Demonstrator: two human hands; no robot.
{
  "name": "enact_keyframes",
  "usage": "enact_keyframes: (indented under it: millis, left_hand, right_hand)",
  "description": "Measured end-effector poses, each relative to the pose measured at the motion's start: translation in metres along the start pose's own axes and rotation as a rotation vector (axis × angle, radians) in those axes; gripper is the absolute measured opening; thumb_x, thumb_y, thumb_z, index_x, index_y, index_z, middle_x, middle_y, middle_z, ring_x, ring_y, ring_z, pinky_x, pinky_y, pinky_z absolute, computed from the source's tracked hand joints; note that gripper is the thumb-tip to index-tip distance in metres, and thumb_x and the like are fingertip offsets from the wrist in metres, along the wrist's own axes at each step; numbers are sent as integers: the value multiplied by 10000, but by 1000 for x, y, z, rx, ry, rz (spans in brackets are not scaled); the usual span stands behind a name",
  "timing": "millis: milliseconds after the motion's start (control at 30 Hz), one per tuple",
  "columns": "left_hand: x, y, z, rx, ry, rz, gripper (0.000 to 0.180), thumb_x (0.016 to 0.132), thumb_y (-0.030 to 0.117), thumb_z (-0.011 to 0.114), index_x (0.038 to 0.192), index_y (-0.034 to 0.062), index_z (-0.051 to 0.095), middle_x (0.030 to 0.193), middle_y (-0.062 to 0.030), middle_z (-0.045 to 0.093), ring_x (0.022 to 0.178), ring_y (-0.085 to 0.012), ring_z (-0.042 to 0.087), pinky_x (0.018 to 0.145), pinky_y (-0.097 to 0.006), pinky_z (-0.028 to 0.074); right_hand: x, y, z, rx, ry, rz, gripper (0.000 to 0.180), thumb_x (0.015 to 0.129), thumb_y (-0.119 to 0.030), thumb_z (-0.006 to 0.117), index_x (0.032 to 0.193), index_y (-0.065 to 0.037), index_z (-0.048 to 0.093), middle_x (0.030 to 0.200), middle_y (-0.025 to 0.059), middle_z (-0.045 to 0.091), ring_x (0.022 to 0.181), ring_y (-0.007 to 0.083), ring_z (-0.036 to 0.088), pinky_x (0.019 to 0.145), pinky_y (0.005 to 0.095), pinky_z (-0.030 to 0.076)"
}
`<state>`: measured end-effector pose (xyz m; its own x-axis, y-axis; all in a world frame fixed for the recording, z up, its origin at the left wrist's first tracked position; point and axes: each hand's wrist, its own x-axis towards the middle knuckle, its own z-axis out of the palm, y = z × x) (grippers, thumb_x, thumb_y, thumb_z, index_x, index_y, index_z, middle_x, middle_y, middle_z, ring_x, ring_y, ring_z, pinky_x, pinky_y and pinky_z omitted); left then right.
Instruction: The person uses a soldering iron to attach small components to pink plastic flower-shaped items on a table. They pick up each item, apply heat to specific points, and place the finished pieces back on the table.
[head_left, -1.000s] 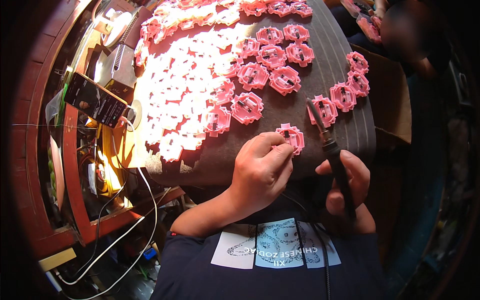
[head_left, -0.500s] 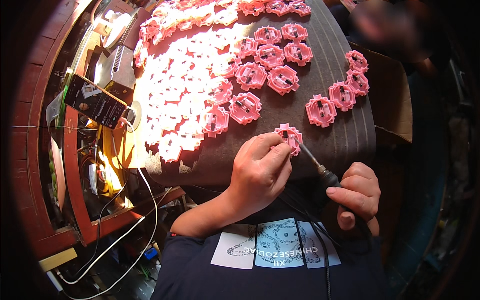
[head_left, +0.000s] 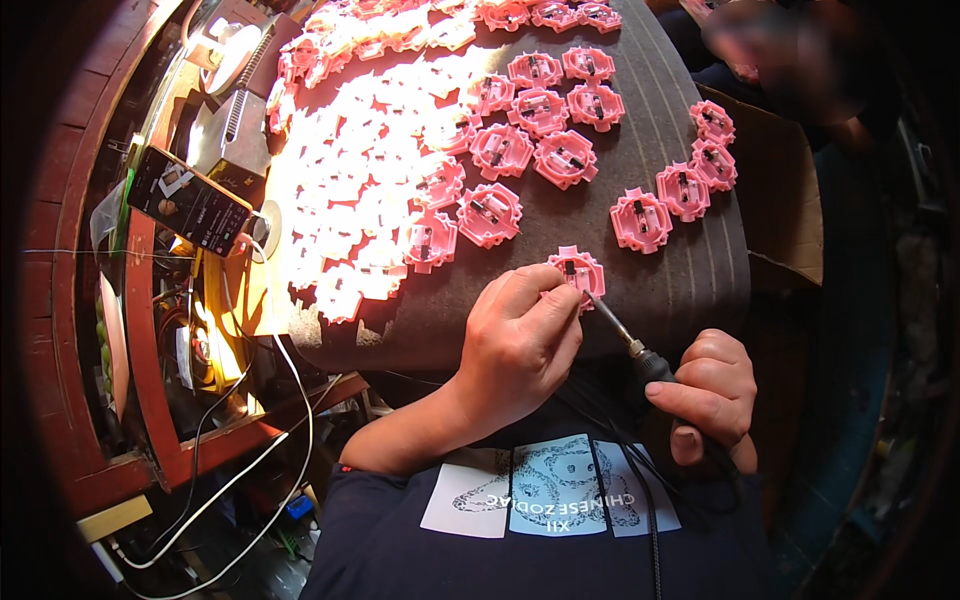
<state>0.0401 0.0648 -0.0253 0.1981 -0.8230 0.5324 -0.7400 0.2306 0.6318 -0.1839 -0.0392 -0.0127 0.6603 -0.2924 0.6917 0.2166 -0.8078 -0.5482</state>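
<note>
At the near edge of the dark work surface lies a pink plastic housing (head_left: 592,270) with small black and metal parts inside. My left hand (head_left: 525,325) is closed in a pinch over its lower left side; the fingertips cover whatever they hold. My right hand (head_left: 708,395) is wrapped round the dark handle of a soldering iron (head_left: 629,341). The iron points up and left, its tip at the housing's lower right part, close to my left fingertips. A black cord runs from the handle past my right hand.
Many similar pink housings (head_left: 490,215) cover the left and back of the surface, some in glaring sunlight. A short row (head_left: 683,192) stands at the right. A phone (head_left: 190,200), a spool (head_left: 235,60) and cables (head_left: 312,420) are at the left. Another person (head_left: 780,60) is at the far right.
The soldering iron's tip has shifted slightly down and left along the housing, and my right hand has moved a little left. My left hand and the housing stay almost still.
</note>
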Motion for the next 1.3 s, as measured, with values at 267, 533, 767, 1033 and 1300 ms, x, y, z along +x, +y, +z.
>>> enact_keyframes:
  millis: [267, 533, 767, 1033, 1300]
  left_hand:
    - [0, 1, -1, -16, -6, -16, 228, 826, -86, 783, 1031, -1, 731, 1015, -140, 680, 849, -301, 706, 736, -379, 580]
    - [1, 1, 0, -11, 6, -6, 216, 822, -78, 783, 1015, 1, 727, 1007, -134, 679, 845, -300, 703, 740, -383, 578]
    - [-1, 0, 1, -14, 7, -17, 213, 820, -78, 781, 1009, 2, 725, 999, -133, 680, 848, -303, 702, 744, -386, 579]
    - [-3, 0, 2, -39, -7, -39, 214, 826, -22, 777, 1031, 1, 717, 1037, -135, 673, 904, -336, 682, 811, -428, 556]
    - [-1, 1, 0, -15, 3, -16, 219, 823, -87, 779, 1019, -5, 727, 1007, -142, 680, 856, -305, 705, 753, -385, 582]
  right_hand:
    - [-2, 2, 1, 0, 0, -5, 376, 995, -396, 640, 1037, -50, 781, 661, 14, 503, 544, 189, 482, 524, 357, 335]
    - [0, 0, 0, -12, -21, -10, 373, 994, -395, 645, 1023, -50, 783, 661, 6, 494, 540, 182, 464, 522, 357, 321]
    - [1, 0, 1, -18, -37, -15, 354, 990, -376, 651, 1015, -49, 782, 660, 3, 489, 545, 183, 460, 525, 357, 318]
    - [0, -2, 1, -29, -23, -9, 363, 994, -385, 648, 1013, -48, 781, 664, 8, 496, 553, 189, 466, 527, 358, 325]
    - [-8, 3, 2, -20, 59, -16, 409, 1035, -433, 633, 1078, -46, 760, 709, 32, 534, 590, 209, 510, 533, 355, 373]
